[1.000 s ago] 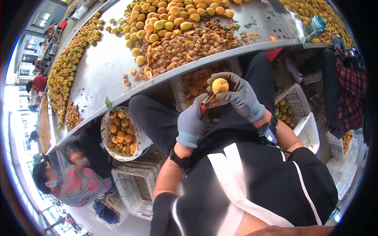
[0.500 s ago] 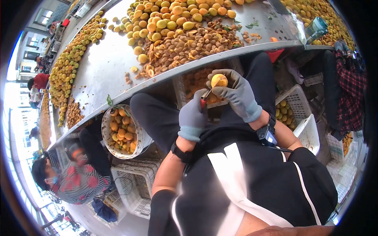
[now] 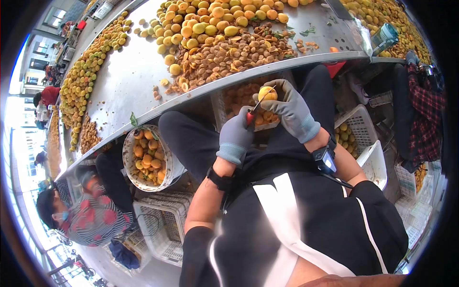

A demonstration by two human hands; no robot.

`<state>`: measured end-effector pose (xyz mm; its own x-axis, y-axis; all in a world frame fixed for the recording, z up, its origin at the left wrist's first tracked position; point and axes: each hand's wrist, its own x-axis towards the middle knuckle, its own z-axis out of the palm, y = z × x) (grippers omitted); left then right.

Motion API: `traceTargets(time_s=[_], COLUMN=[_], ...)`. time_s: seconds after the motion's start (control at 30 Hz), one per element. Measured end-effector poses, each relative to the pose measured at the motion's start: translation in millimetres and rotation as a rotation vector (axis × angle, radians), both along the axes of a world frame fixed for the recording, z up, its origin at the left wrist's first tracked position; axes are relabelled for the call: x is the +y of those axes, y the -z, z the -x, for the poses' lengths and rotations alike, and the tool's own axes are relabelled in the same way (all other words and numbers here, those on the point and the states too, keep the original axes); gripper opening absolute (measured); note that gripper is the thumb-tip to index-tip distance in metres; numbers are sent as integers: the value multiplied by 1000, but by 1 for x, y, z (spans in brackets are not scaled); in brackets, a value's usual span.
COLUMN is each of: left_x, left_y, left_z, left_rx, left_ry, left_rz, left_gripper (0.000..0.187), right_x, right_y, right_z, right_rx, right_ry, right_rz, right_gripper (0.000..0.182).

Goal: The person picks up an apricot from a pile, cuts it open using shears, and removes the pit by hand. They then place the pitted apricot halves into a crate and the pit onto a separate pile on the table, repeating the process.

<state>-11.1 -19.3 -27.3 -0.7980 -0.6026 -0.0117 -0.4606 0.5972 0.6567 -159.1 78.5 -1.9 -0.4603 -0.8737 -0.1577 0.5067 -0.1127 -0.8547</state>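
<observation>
In a grey glove, my left hand [image 3: 236, 136] is closed around the red handle of a small knife [image 3: 250, 116]. The thin blade points up and right, lying across the front of a yellow apricot [image 3: 268, 94]. My right hand [image 3: 292, 111], also gloved, grips that apricot between thumb and fingers. Both hands are over my lap, just in front of the metal table's edge. Below and behind them sits a crate of orange apricot pieces [image 3: 233, 99], partly hidden by the hands.
The metal table [image 3: 125, 79] bears whole apricots [image 3: 217, 14] and a heap of brown pits [image 3: 229, 57]. A white bucket of apricots [image 3: 128, 165] stands left of my knee, with stacked crates [image 3: 160, 234] below. A person [image 3: 95, 215] sits at left; a plaid sleeve [image 3: 425, 110] shows right.
The knife blade has come up from below the apricot to lie across its face. My left hand has shifted slightly right, and the right hand has turned a little with the fruit.
</observation>
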Motion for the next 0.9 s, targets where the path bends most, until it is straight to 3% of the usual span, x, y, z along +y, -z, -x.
traceTargets(time_s=[0.1,0.2,0.3,0.37,0.4,0.47,0.5,0.6,0.67,0.8,0.87,0.9], left_x=[3,4,5,3,1,1,4,7,5,2,4,6], left_y=[2,7,5,3,3,4,5,-1,-5,0,1,-3], left_z=[-2,-5,-6,-5,-6,-6,-7,-5,-3,-6,-6,-4], left_rx=[-17,-14,23,48,26,7,10,46,84,10,-37,-52], left_ry=[3,14,-6,-34,-30,-30,-43,-45,-35,-29,-23,-29], left_rz=[-17,-22,-34,-47,-60,-71,-68,-66,-58,1,11,15], left_gripper=[22,22,21,21,22,22,23,23,23,23,24,23], right_x=[3,6,4,2,3,3,4,6,3,2,1,2], right_y=[9,16,10,0,1,1,4,10,7,3,10,16], right_z=[4,9,9,2,1,0,0,-1,-4,-6,-8,-5], right_rx=[-33,-249,-429,-180,-180,216,215,-5,-408,-363,58,59], right_ry=[7,-24,-109,-57,-56,18,16,-50,-63,-134,-19,-18], right_rz=[7,-33,102,69,68,-44,-45,45,113,108,-37,-37], right_gripper=[36,34,35,33,33,33,33,40,31,26,25,25])
